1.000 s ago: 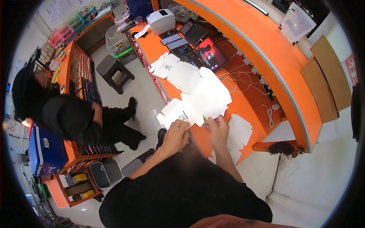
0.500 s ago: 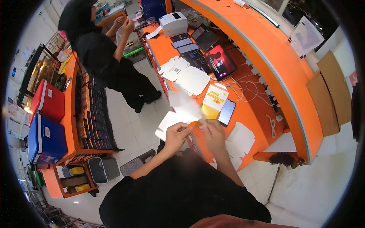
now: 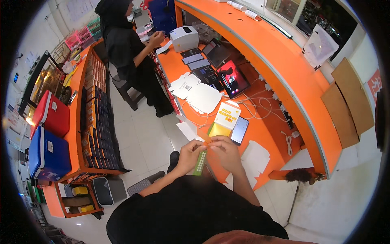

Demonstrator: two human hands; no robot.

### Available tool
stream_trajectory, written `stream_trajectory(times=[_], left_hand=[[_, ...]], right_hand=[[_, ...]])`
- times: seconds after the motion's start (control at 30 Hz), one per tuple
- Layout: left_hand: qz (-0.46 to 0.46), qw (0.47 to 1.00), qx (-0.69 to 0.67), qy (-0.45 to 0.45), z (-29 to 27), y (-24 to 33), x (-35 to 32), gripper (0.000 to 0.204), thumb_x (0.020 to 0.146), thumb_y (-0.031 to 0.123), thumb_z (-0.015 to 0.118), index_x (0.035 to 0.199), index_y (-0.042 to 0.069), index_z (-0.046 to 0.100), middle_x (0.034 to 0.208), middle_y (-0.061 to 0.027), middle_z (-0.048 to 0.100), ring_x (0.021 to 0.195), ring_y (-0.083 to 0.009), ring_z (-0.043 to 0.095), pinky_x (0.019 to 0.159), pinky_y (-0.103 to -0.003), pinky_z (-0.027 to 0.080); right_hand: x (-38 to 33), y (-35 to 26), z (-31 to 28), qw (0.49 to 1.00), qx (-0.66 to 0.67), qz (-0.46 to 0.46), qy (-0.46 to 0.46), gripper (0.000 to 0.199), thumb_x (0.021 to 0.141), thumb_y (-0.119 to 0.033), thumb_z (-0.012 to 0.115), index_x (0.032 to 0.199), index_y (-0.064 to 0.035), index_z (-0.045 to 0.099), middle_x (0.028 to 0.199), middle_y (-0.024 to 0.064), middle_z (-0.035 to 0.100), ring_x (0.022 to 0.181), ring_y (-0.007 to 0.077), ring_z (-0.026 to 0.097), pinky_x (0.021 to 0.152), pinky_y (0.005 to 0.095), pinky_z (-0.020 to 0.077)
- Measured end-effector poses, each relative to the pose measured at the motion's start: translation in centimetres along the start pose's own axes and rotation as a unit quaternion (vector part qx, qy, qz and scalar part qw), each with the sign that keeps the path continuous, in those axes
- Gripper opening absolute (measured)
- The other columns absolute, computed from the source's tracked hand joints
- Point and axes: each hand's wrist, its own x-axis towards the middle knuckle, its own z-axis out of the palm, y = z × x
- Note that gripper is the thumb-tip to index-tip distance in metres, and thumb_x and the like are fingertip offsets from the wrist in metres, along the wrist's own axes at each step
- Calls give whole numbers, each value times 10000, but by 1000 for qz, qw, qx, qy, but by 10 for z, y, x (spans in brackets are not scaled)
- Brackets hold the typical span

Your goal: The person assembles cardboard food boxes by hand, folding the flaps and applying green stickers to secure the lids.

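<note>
Both hands at the edge of the orange counter (image 3: 260,134), left hand (image 3: 190,156) and right hand (image 3: 226,153) pinched narrowly on a small green strip (image 3: 200,163) with an orange tab at its top. Yellow-and-white box (image 3: 226,118) and dark phone (image 3: 239,131) just beyond. Best handled with fingertips close together, strip kept taut, peeled slowly and evenly.
</note>
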Motion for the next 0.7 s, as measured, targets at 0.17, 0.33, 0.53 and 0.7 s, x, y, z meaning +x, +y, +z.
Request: stream_trajectory(times=[0.17, 0.33, 0.53, 0.7], left_hand=[[-61, 997, -52, -17, 1, 10, -2, 131, 966, 104, 649, 995, -24, 657, 793, -23, 671, 667, -53, 596, 577, -215, 487], [-59, 995, -84, -21, 1, 8, -2, 75, 952, 62, 653, 960, -12, 646, 831, -34, 680, 728, -59, 611, 658, -218, 502], [-47, 984, -171, 18, 1, -13, -8, 126, 897, 1, 700, 999, 2, 626, 926, -35, 674, 817, -71, 620, 727, -217, 500], [-50, 976, -210, 10, -3, -21, -7, 176, 891, -21, 690, 1045, -6, 608, 959, -56, 668, 879, -102, 640, 795, -241, 519]], right_hand=[[0, -2, 4, 999, 26, 32, 13, 148, 914, -97, 664, 988, 17, 723, 1148, 110, 645, 1033, 175, 621, 863, 298, 495], [0, -6, 12, 997, 26, 51, 48, 143, 909, -101, 668, 958, 14, 738, 1135, 125, 643, 1014, 180, 622, 863, 298, 491], [-8, 13, 23, 996, 54, 64, 22, 153, 895, -111, 687, 966, 14, 739, 1137, 134, 649, 1016, 197, 627, 888, 316, 495], [-12, 17, 20, 996, -74, -49, 15, 165, 910, -77, 660, 1035, 9, 725, 1272, 160, 617, 1170, 249, 601, 992, 340, 468]])
